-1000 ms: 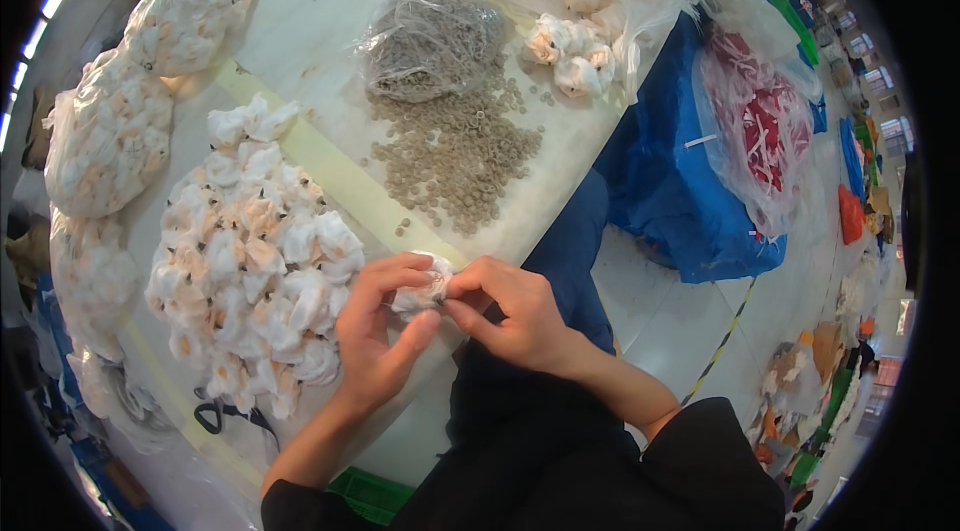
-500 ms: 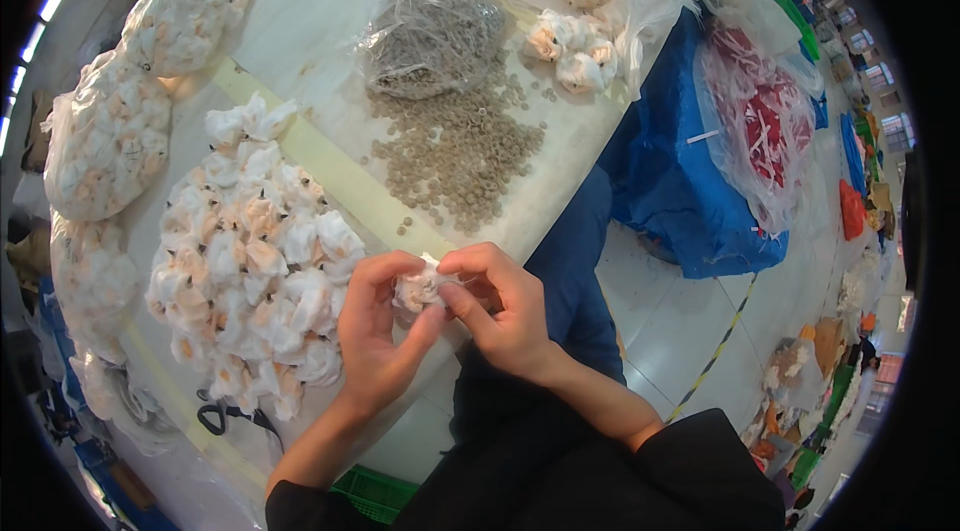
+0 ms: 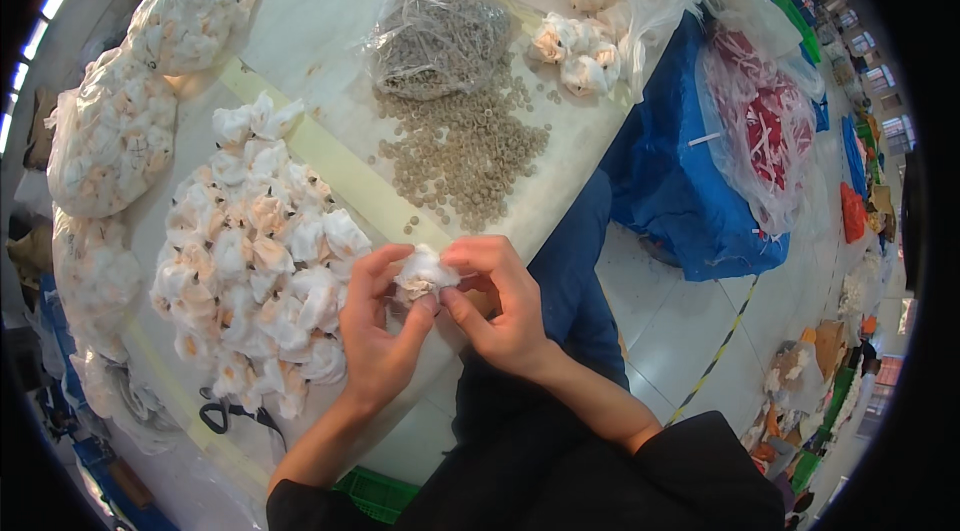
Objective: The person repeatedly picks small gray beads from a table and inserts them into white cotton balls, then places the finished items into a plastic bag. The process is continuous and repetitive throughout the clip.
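Close in front of me, a small white and beige fabric bundle (image 3: 428,269) is pinched between the fingers of both hands. My left hand (image 3: 385,326) grips its left side, and my right hand (image 3: 502,306) closes on the right side. Left of my left hand lies a large pile of similar white and peach fabric bundles (image 3: 255,251), several with dark tips. Beyond my hands, many small translucent grey-brown rings (image 3: 460,161) are scattered on the table. They spread from a clear plastic bag (image 3: 440,41) holding more of them.
Filled plastic bags (image 3: 115,141) line the table's left side. Black-handled scissors (image 3: 214,417) lie by the pile. A few bundles (image 3: 585,56) sit at the far right under clear plastic. Right of the table stands a blue sack (image 3: 655,151) with red material, and a green crate (image 3: 375,494) is below.
The bundle has been turned in my fingers, showing a puffier white top and its beige part lower down. Both hands stay in nearly the same place.
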A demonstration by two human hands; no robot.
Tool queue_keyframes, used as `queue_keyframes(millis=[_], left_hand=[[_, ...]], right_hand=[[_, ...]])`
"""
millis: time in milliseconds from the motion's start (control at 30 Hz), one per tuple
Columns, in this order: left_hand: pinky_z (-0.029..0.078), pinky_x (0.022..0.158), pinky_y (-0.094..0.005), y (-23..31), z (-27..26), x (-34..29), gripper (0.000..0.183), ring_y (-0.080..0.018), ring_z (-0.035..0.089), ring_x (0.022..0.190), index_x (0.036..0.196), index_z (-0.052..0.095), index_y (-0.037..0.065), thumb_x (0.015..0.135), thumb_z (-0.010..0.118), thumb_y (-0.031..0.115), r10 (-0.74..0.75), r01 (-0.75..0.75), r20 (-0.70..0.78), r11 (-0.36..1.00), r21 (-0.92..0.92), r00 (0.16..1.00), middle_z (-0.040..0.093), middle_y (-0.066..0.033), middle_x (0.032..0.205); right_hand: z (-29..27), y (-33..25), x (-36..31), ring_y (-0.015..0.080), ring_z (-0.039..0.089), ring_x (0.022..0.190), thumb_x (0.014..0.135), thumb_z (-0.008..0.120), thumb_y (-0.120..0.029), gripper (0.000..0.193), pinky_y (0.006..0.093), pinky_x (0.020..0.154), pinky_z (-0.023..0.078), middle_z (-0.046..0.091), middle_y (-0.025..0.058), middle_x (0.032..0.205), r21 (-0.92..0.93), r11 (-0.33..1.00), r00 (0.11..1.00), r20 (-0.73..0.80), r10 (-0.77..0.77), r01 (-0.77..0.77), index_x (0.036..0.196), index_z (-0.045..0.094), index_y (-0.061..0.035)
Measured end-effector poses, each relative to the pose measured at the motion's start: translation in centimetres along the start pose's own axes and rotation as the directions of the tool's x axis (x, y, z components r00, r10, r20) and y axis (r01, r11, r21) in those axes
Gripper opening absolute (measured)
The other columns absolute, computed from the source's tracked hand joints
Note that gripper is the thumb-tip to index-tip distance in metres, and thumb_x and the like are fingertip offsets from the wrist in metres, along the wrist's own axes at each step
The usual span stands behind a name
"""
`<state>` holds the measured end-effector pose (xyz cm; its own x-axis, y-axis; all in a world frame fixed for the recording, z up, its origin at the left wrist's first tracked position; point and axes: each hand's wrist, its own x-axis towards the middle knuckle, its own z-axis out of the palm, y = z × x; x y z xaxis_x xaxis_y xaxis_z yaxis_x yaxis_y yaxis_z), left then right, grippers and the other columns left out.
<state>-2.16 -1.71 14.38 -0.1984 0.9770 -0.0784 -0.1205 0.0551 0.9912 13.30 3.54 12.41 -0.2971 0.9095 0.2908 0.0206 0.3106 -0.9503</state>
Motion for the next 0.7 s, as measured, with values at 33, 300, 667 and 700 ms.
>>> queue_keyframes(millis=[33, 300, 667, 700], left_hand=[[0.051, 0.099, -0.0305, 0.0, 0.1, 0.0, 0.050, -0.0158, 0.064, 0.109, 0.142, 0.047, -0.001, 0.094, 0.062, -0.008, 0.001, -0.001, -0.022, 1.000, -0.012, 1.000, 0.067, -0.0110, 0.120], [0.049, 0.097, -0.0282, 0.2, 0.0, 0.0, 0.048, -0.0127, 0.061, 0.110, 0.142, 0.049, -0.002, 0.097, 0.061, -0.007, -0.024, 0.024, 0.004, 1.000, 0.006, 1.000, 0.065, -0.0090, 0.120], [0.050, 0.092, -0.0289, -0.7, -0.6, 0.0, 0.029, -0.0140, 0.064, 0.102, 0.126, 0.061, -0.003, 0.097, 0.060, -0.008, 0.048, -0.041, 0.031, 0.982, -0.185, 0.998, 0.067, -0.0092, 0.114], [0.050, 0.091, -0.0285, -0.9, -0.7, 0.0, 0.026, -0.0141, 0.064, 0.102, 0.123, 0.063, -0.003, 0.098, 0.060, -0.009, 0.059, -0.055, 0.018, 0.985, -0.166, 0.998, 0.066, -0.0090, 0.114]], right_hand=[[0.1, -0.2, 0.0, 0.0183, 0.068, 0.086, 0.094, 0.070, 0.000, 0.033, 0.0302, 0.072, 0.059, 0.065, 0.0138, 0.118, 0.017, 0.999, 1.000, -0.003, 0.027, -0.027, 0.126, 0.064, -0.0013], [-0.5, -0.4, 0.4, 0.0120, 0.068, 0.084, 0.099, 0.066, -0.001, 0.028, 0.0261, 0.069, 0.057, 0.064, 0.0099, 0.114, 0.011, 0.983, 0.977, 0.107, 0.183, -0.185, 0.127, 0.062, 0.0006], [0.1, 0.1, -0.3, 0.0105, 0.068, 0.080, 0.105, 0.062, -0.003, 0.011, 0.0257, 0.069, 0.058, 0.063, 0.0071, 0.107, 0.239, 0.928, 0.958, 0.097, 0.268, -0.284, 0.116, 0.059, 0.0003], [0.2, 0.1, -0.2, 0.0106, 0.069, 0.079, 0.104, 0.063, -0.003, 0.011, 0.0259, 0.067, 0.058, 0.063, 0.0071, 0.105, 0.221, 0.939, 0.964, 0.083, 0.251, -0.263, 0.115, 0.060, 0.0006]])
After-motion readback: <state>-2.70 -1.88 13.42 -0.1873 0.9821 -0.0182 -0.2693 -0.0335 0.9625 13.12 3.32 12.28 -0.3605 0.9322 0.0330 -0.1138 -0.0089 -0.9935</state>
